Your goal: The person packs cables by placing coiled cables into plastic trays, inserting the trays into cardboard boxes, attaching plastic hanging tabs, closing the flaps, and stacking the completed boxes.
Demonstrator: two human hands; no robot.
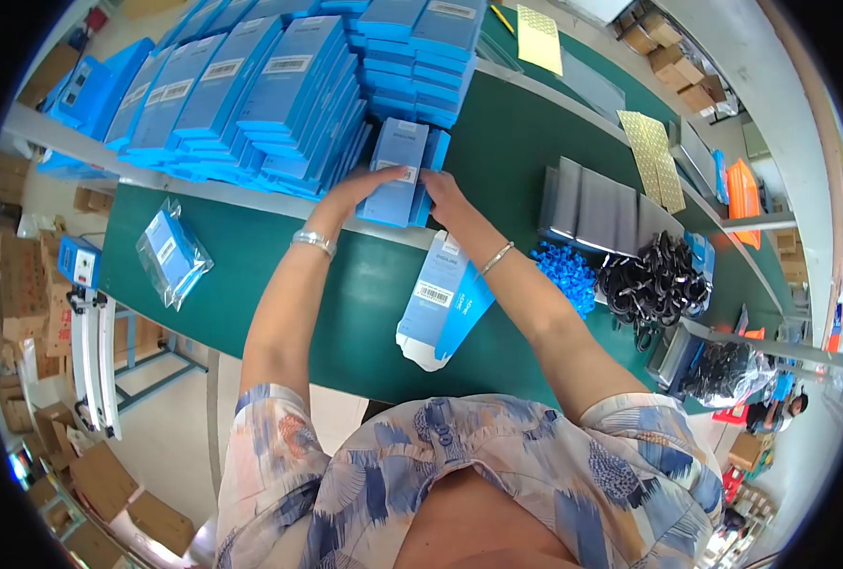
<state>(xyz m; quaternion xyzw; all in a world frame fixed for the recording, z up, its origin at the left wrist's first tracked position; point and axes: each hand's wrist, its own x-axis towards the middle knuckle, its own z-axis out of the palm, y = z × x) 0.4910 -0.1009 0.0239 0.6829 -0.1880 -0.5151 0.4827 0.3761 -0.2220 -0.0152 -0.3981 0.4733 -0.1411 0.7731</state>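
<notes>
Just in front of the tall stacks, a blue box (393,185) with a white label lies on top of other blue boxes. My left hand (363,187) grips its left side, with fingers reaching over the top near the label. At its right edge is my right hand (442,194), fingers curled against the side of the boxes; their tips are partly hidden. Below my right wrist, an open blue carton (431,294) lies on the green table (350,299), its white end flap towards me and a brighter blue panel alongside.
Tall stacks of blue boxes (289,71) fill the back left. A bagged blue box (170,251) lies at left. On the right are grey sleeves (597,209), small blue parts (564,275) and a heap of black cables (654,284). Yellow sheets (651,156) lie farther back.
</notes>
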